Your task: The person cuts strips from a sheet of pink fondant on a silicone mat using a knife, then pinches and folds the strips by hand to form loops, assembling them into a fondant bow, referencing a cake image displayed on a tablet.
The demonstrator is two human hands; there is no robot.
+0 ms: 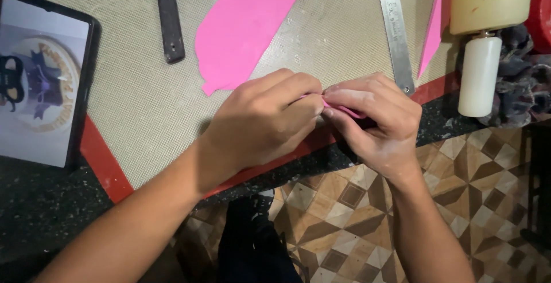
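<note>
A phone (43, 79) lies at the left edge of the counter (51, 203). On the mat (149, 99), both hands (261, 119) (376, 122) meet near its red edge, fingers pinched on a small pink strip (338, 108). A pink sheet (241, 28) lies just behind, a ruler (395, 28) right.

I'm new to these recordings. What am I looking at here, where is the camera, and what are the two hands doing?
There is no machine: a person works with bare hands, filmed by a camera worn on the head, looking down. The left hand and right hand meet at the edge of a beige mat and pinch a small pink piece between the fingertips. On the mat lie a larger pink sheet, a metal ruler and a dark handle. A phone lies to the left, a rolling pin to the right.
</note>
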